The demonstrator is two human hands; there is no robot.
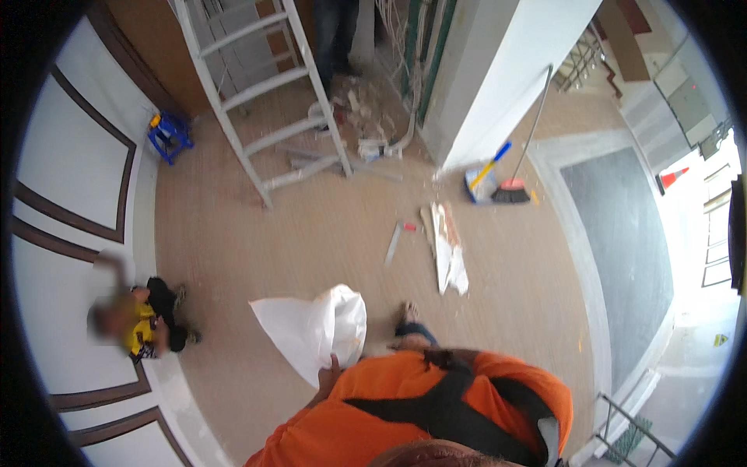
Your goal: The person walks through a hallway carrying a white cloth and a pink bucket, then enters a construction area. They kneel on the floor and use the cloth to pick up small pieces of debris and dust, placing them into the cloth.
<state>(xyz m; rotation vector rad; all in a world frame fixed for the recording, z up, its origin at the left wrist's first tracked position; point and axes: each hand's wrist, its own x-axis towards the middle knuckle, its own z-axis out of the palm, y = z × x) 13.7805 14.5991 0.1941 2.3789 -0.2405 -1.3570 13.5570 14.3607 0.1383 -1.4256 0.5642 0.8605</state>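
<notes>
My left hand (329, 375) is closed on the near edge of a large white sack (303, 325), whose mouth gapes toward the upper right. The sack hangs in front of me, to the left of my bare foot (410, 311). Close to my orange shirt, my right hand (408, 348) shows only in part. Its fingers are too small and dark to make out, and I cannot tell whether it holds anything. Ahead on the floor lie a crumpled, dirty white sack (448, 253) and a try square (395, 243) with a red handle.
A ladder (282, 144) stands ahead, with rubble (366, 117) and a person's legs (334, 39) behind it. A broom (511, 189) and blue dustpan (480, 185) rest by the white pillar (498, 86). One person (144, 327) sits at the left wall; a blue stool (170, 138) stands farther along.
</notes>
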